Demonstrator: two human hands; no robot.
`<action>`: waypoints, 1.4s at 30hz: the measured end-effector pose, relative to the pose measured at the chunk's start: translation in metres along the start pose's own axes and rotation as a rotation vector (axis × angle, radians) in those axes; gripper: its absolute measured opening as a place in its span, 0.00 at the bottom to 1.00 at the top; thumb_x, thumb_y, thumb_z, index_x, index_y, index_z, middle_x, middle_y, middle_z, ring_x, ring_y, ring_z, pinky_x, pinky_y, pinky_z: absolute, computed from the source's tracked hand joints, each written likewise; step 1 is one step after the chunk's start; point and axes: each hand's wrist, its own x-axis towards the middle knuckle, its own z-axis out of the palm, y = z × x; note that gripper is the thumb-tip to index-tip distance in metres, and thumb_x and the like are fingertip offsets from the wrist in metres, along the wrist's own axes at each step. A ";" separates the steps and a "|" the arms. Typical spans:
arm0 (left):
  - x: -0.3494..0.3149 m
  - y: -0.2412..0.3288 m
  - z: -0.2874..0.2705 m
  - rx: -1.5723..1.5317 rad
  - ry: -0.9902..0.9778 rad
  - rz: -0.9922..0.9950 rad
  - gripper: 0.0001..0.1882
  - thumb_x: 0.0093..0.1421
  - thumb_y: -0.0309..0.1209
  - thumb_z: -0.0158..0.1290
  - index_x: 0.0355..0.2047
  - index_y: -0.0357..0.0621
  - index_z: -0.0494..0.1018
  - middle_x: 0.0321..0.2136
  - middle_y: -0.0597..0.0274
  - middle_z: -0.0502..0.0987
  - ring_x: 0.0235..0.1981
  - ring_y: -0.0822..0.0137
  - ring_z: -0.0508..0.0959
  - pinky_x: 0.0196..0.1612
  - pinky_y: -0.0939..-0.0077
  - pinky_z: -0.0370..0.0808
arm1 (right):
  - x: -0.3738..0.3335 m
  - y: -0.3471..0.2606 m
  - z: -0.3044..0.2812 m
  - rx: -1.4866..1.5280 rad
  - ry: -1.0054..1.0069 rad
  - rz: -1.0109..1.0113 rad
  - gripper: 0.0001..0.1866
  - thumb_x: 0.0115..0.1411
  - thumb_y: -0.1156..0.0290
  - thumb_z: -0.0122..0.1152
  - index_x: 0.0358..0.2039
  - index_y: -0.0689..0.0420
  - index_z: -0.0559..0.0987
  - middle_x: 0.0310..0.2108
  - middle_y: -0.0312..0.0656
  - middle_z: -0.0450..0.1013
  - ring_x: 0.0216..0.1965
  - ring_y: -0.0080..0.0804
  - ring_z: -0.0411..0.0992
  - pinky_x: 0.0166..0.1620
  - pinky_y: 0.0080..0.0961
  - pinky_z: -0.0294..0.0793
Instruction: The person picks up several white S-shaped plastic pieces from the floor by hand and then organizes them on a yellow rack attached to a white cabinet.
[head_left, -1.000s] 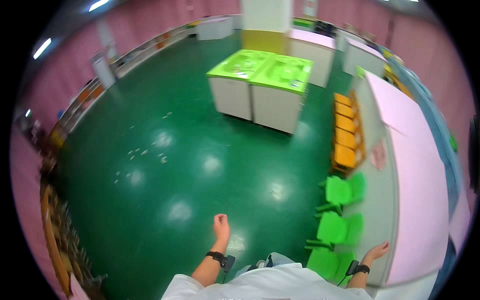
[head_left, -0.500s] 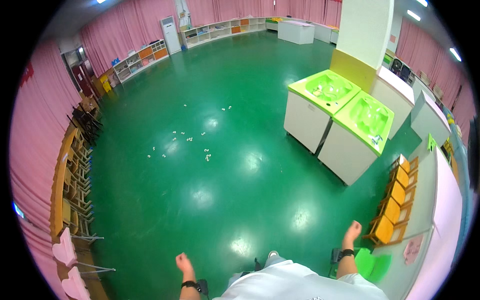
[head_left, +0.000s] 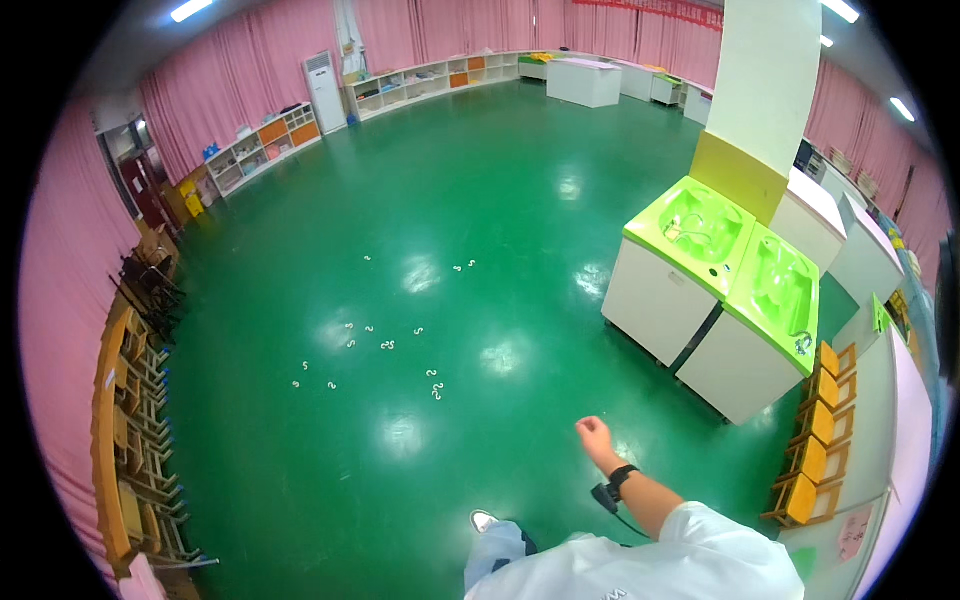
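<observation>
My right hand (head_left: pixel 594 434) swings forward over the floor with its fingers curled closed; nothing shows in it. A black band with a small device (head_left: pixel 612 488) is strapped to that wrist. My left hand is out of the picture. Ahead and to the left, several small white S-shaped pieces (head_left: pixel 388 345) lie scattered on the green floor (head_left: pixel 300 460), well beyond my reach. One of my shoes (head_left: pixel 483 520) shows below, in front of my body.
Two white cabinets with green sink tops (head_left: pixel 775 280) stand at the right beside a pillar (head_left: pixel 765 80). Wooden chairs (head_left: pixel 818 425) line the right side. Stacked chairs and a long table (head_left: pixel 108 420) run along the left wall. Low shelves (head_left: pixel 430 82) follow the far wall.
I have moved forward; the white pieces and sink cabinets appear closer. My right hand has swung inward to the left, and my left hand has left the picture.
</observation>
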 end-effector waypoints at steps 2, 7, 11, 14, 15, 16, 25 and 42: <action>0.027 0.052 0.057 0.046 -0.063 0.025 0.27 0.60 0.56 0.40 0.47 0.48 0.62 0.46 0.62 0.66 0.43 0.57 0.66 0.47 0.55 0.61 | 0.015 -0.018 0.049 0.108 -0.040 0.052 0.09 0.57 0.68 0.59 0.33 0.61 0.77 0.28 0.37 0.75 0.31 0.22 0.71 0.37 0.23 0.72; 0.100 0.239 0.184 0.097 -0.259 0.325 0.23 0.57 0.57 0.43 0.38 0.51 0.65 0.36 0.68 0.71 0.34 0.63 0.67 0.39 0.59 0.64 | 0.058 -0.097 0.141 0.071 -0.128 0.062 0.10 0.57 0.67 0.58 0.35 0.59 0.76 0.31 0.35 0.75 0.33 0.22 0.71 0.36 0.23 0.71; 0.051 0.309 0.364 0.251 -0.270 0.341 0.21 0.60 0.52 0.44 0.44 0.51 0.67 0.40 0.66 0.72 0.40 0.64 0.69 0.45 0.59 0.63 | 0.128 -0.042 0.135 0.171 0.039 0.220 0.08 0.58 0.66 0.54 0.35 0.55 0.76 0.31 0.34 0.73 0.32 0.23 0.69 0.33 0.24 0.70; 0.071 0.351 0.420 0.252 -0.237 0.418 0.20 0.60 0.52 0.45 0.43 0.51 0.68 0.39 0.67 0.72 0.40 0.65 0.69 0.45 0.59 0.63 | 0.176 -0.027 0.166 0.243 0.094 0.499 0.10 0.58 0.63 0.55 0.37 0.55 0.74 0.30 0.34 0.72 0.31 0.26 0.69 0.34 0.28 0.71; 0.079 0.353 0.434 0.273 -0.201 0.412 0.20 0.60 0.51 0.45 0.43 0.51 0.68 0.38 0.67 0.72 0.39 0.63 0.69 0.46 0.56 0.63 | 0.192 -0.019 0.174 0.238 0.104 0.498 0.10 0.58 0.63 0.55 0.37 0.55 0.74 0.30 0.34 0.72 0.31 0.26 0.69 0.34 0.28 0.71; 0.084 0.366 0.447 0.293 -0.161 0.418 0.20 0.60 0.51 0.46 0.43 0.51 0.68 0.38 0.66 0.72 0.39 0.61 0.69 0.47 0.52 0.63 | 0.209 -0.017 0.190 0.278 0.119 0.572 0.11 0.58 0.63 0.55 0.37 0.55 0.74 0.30 0.35 0.72 0.30 0.26 0.69 0.33 0.28 0.71; 0.088 0.373 0.464 0.457 0.108 0.165 0.22 0.62 0.47 0.44 0.46 0.43 0.69 0.46 0.55 0.72 0.50 0.49 0.68 0.53 0.41 0.62 | 0.337 -0.018 0.291 0.057 -0.018 0.700 0.14 0.54 0.61 0.57 0.36 0.58 0.75 0.28 0.35 0.71 0.28 0.25 0.66 0.29 0.25 0.68; 0.397 0.391 0.695 0.955 0.180 0.092 0.08 0.55 0.35 0.49 0.26 0.47 0.65 0.23 0.65 0.64 0.26 0.68 0.63 0.29 0.63 0.63 | 0.402 0.094 0.590 -0.629 -0.609 0.080 0.29 0.46 0.63 0.67 0.48 0.59 0.70 0.47 0.53 0.69 0.49 0.49 0.69 0.51 0.38 0.70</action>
